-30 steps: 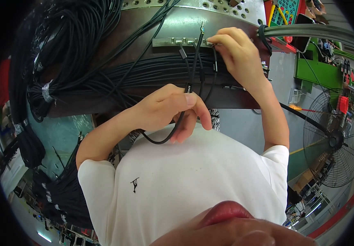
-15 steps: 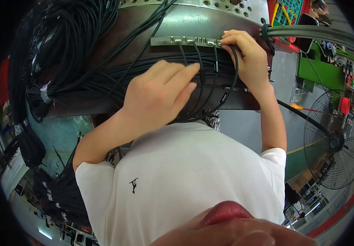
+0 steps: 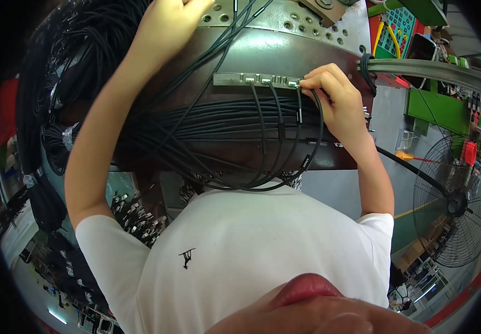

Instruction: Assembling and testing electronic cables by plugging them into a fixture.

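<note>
A narrow metal fixture bar (image 3: 226, 79) lies on the dark brown work surface. Several black cables (image 3: 279, 119) have metal plugs (image 3: 266, 82) seated in its slots and curve down toward me. At the bar's right end, my right hand (image 3: 338, 96) pinches the end of another black cable (image 3: 321, 119), its fingertips hiding the plug. My left hand (image 3: 168, 22) reaches to the far left, past the bar, beside loose black cables (image 3: 235, 30). Most of its fingers lie beyond the top edge; one stretched digit shows.
A perforated metal plate (image 3: 287, 22) borders the far side. Thick bundles of black cable (image 3: 84, 50) fill the left, with more strands (image 3: 207, 119) running below the bar. A grey metal rail (image 3: 430, 68) extends rightward above a floor fan (image 3: 456, 203).
My left hand has moved from above the cables near the bar up to the far left. My right hand stays at the bar's right end. The view has shifted slightly, so the bar appears lower.
</note>
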Tool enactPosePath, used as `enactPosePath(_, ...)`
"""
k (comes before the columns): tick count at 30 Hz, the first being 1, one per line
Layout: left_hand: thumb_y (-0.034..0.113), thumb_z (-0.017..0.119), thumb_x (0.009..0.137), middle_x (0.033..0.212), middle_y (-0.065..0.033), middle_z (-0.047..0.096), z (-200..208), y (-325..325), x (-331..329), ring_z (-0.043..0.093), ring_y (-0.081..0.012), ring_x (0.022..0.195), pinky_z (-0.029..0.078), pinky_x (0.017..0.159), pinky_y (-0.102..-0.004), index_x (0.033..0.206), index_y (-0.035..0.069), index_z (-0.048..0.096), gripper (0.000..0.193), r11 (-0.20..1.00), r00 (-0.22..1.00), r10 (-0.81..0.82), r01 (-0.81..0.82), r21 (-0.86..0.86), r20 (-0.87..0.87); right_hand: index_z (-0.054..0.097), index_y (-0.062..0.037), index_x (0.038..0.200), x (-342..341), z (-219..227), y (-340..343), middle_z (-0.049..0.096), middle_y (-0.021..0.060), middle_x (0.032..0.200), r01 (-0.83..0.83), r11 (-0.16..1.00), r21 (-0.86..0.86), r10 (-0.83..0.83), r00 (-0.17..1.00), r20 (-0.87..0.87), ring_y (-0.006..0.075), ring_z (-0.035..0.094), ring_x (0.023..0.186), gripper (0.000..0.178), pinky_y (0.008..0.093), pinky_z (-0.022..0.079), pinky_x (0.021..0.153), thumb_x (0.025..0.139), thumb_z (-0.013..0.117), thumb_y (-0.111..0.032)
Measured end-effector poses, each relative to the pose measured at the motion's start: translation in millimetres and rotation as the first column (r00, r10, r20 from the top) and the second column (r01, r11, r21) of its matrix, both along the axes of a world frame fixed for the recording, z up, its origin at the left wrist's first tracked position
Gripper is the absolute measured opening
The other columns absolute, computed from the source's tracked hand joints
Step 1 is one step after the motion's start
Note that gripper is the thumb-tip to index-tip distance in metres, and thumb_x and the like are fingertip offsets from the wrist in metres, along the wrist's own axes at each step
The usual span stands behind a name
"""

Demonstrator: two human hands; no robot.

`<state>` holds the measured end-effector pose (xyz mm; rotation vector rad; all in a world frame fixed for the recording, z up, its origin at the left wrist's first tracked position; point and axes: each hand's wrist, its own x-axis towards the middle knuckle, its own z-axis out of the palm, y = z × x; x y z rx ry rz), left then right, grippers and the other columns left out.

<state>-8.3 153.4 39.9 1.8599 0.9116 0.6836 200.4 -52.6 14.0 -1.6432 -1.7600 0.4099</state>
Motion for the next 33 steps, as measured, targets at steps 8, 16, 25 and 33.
enactPosePath(8, 0.023, 0.048, 0.102, 0.089, -0.0105, 0.067, -51.3, 17.5, 80.4, 0.064, -0.0193, 0.074, 0.054, 0.066, -0.0337, 0.102, 0.001, 0.061, 0.025, 0.551, 0.926, 0.031, 0.298, -0.779, 0.375, 0.067, 0.0008, 0.093, 9.4, -2.4, 4.1, 0.062, 0.0071, 0.088, -0.065, 0.994, -0.083, 0.045, 0.972, -0.231, 0.0158, 0.065, 0.080, 0.018, 0.0270, 0.052, 0.071, 0.082, 0.061, 0.013)
enactPosePath(16, 0.014, 0.050, 0.099, 0.076, -0.0101, 0.062, -69.0, 24.4, 69.8, 0.060, -0.0184, 0.060, 0.052, 0.053, -0.0284, 0.093, 0.000, 0.060, 0.019, 0.499, 0.705, -0.003, 0.616, -0.609, 0.710, 0.069, 0.0008, 0.091, 9.6, -7.5, 1.3, 0.062, 0.0087, 0.093, -0.035, 0.996, -0.080, 0.015, 0.971, -0.240, 0.0163, 0.064, 0.084, 0.021, 0.0267, 0.055, 0.073, 0.081, 0.061, 0.017)
enactPosePath(25, 0.016, 0.052, 0.098, 0.078, -0.0084, 0.063, -75.9, 23.0, 66.2, 0.059, -0.0179, 0.060, 0.052, 0.051, -0.0306, 0.097, 0.002, 0.061, 0.016, 0.569, 0.852, 0.058, 0.399, -0.719, 0.520, 0.065, -0.0011, 0.117, 44.4, 24.1, 56.3, 0.063, 0.0089, 0.118, -0.182, 0.945, -0.272, 0.040, 0.889, -0.456, 0.0159, 0.057, 0.110, 0.029, 0.0311, 0.044, 0.093, 0.089, 0.062, -0.008)
enactPosePath(33, 0.019, 0.049, 0.100, 0.085, -0.0115, 0.066, -35.7, 18.2, 77.7, 0.062, -0.0194, 0.068, 0.052, 0.058, -0.0353, 0.100, -0.001, 0.058, 0.021, 0.456, 0.873, 0.043, 0.415, -0.788, 0.485, 0.065, -0.0055, 0.093, 121.4, -33.7, 219.6, 0.065, 0.0104, 0.086, 0.426, 0.903, -0.053, -0.429, 0.888, -0.167, 0.0227, 0.060, 0.079, 0.024, 0.0377, 0.048, 0.071, 0.095, 0.058, -0.029)
